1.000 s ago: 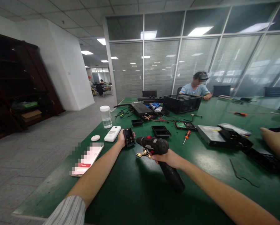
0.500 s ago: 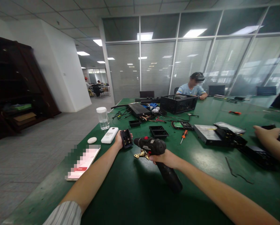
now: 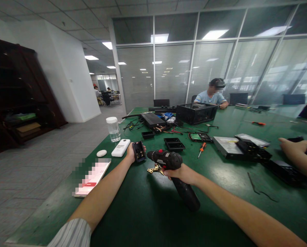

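Note:
My left hand (image 3: pixel 131 154) is closed round a small black open box (image 3: pixel 139 151) with metal bits inside, tilted so its inside faces me. My right hand (image 3: pixel 184 174) grips a black cordless drill (image 3: pixel 166 158) by its handle. The drill's chuck points left toward the box, a short way apart from it. Several gold-coloured metal pieces (image 3: pixel 155 169) show under the drill, close to my right fingers; whether the fingers touch them I cannot tell. A black two-part tray (image 3: pixel 174 144) and a smaller black tray (image 3: pixel 148 134) lie just beyond.
On the green table (image 3: pixel 132 216) stand a water bottle (image 3: pixel 113 129), a white device (image 3: pixel 120 148) and a phone (image 3: pixel 93 178). Farther off are a black computer case (image 3: pixel 196 113), an orange screwdriver (image 3: pixel 202 149) and a metal drive (image 3: pixel 229 146). Another person's hand (image 3: pixel 294 145) is at right.
The view has shifted very slightly. Both hands keep their hold on the box and the drill, with no clear movement.

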A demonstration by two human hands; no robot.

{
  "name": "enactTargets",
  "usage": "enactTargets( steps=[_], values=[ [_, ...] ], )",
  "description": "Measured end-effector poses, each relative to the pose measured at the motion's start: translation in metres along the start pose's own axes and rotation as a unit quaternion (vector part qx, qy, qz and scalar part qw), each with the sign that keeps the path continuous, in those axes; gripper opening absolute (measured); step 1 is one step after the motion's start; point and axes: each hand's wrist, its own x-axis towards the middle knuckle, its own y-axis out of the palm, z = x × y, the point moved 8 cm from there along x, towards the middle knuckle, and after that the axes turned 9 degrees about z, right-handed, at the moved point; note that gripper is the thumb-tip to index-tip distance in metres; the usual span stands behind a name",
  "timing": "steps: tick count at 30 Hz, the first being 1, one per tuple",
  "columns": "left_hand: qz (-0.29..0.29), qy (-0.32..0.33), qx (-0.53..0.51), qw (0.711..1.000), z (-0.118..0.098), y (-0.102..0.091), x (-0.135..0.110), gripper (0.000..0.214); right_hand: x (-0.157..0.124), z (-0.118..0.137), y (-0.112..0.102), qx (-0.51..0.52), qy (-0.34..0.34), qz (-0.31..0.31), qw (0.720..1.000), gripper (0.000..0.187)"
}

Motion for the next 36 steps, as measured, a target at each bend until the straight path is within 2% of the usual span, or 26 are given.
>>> enactTargets(
  steps=[13,20,30,36],
  values=[
    [0.009,0.007,-0.015,1.000,0.001,-0.002,0.003,0.043,-0.001,0.003,0.001,-0.024,0.010,-0.003,1.000,0.028],
    [-0.001,0.001,-0.015,1.000,0.001,-0.006,0.004,0.042,-0.001,0.000,-0.001,0.015,0.020,-0.019,0.999,0.034],
    [0.007,0.000,0.019,1.000,0.002,-0.009,0.007,0.043,-0.001,0.008,0.003,0.005,0.018,-0.008,1.000,0.036],
    [0.023,0.014,0.055,0.998,0.000,-0.011,0.010,0.044,-0.001,-0.001,0.001,0.012,0.028,-0.006,1.000,0.033]
  ],
)
